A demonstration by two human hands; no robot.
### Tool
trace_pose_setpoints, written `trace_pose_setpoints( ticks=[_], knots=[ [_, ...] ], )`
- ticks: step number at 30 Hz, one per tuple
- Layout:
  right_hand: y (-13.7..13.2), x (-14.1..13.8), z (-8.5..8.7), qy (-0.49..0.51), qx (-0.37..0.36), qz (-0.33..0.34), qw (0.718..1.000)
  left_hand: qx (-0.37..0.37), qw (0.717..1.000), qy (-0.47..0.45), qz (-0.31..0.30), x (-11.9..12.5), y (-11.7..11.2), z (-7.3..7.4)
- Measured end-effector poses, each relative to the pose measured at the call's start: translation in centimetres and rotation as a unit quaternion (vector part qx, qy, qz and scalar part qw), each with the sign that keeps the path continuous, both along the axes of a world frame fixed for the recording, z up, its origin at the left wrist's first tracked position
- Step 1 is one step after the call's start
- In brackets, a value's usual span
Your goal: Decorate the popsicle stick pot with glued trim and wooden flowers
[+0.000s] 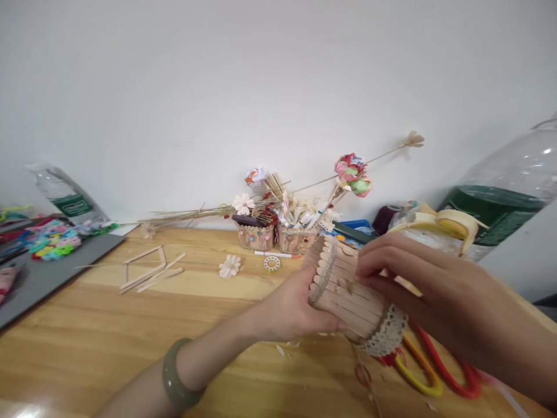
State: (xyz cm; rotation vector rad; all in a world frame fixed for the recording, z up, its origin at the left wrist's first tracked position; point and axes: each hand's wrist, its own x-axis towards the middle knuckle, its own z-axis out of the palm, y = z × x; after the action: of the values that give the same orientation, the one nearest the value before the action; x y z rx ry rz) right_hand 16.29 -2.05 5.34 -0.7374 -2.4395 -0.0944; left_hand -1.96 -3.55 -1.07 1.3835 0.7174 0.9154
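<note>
I hold a small cylindrical holder made of popsicle sticks point(348, 290), tilted on its side, with white lace trim round its rim and its base. My left hand point(291, 307), a green bangle on its wrist, grips the holder from below and the left. My right hand point(418, 273) is closed over the top of it, fingertips pressed on the sticks. Both hands hover above the wooden table point(130, 348).
Loose popsicle sticks point(152, 270) lie at the left middle. Two decorated stick baskets point(278, 235) with paper flowers stand by the wall. A paper flower point(229, 266), a lace ring point(272, 263), scissors with red and yellow handles point(430, 371), a tape roll point(452, 223) and plastic bottles point(509, 197) are around.
</note>
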Motion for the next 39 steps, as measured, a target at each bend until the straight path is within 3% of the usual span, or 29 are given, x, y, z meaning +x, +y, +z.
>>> trace_pose_setpoints(
  ticks=[9, 39],
  knots=[
    [-1.3, 0.8, -1.7, 0.028, 0.113, 0.016, 0.993, 0.007, 0.998, -0.043, -0.033, 0.2, 0.0, -0.1],
    [-1.5, 0.8, -2.0, -0.004, 0.116, 0.0, 0.993, 0.006, 0.998, -0.04, -0.052, 0.4, -0.5, 0.7]
  ],
)
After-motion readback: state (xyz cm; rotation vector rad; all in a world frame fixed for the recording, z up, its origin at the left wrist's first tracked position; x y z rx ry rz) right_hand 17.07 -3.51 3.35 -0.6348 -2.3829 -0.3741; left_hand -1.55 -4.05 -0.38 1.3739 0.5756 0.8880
